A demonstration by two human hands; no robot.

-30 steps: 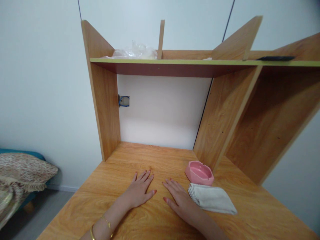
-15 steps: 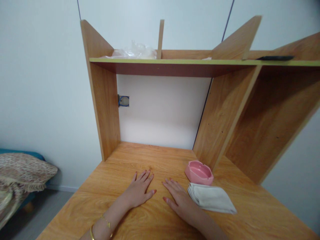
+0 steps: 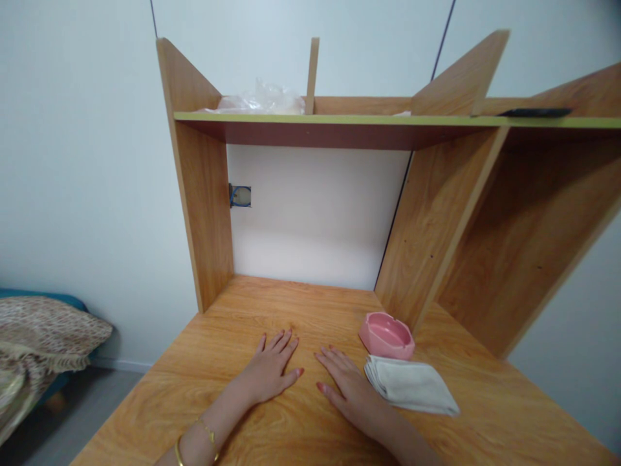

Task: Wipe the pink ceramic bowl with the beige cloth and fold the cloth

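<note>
Both palms rest flat on the wooden desk (image 3: 169,401). My left hand (image 3: 272,372) lies left of the middle with its fingers spread and nothing in it. My right hand (image 3: 347,385) is also open and holds nothing; its thumb stands apart from the other fingers. Just right of that hand is a folded white cloth (image 3: 412,385). Behind the cloth, close to it, sits a pink ashtray (image 3: 387,335) with angular sides and a notched rim.
A wooden shelf (image 3: 349,119) spans the back above the desk, with a clear plastic bag (image 3: 264,100) and a flat black object (image 3: 536,112) on it. Upright panels (image 3: 204,213) bound the sides. An uncovered wall box (image 3: 240,196) shows wires. A patterned fringed blanket (image 3: 48,330) lies far left.
</note>
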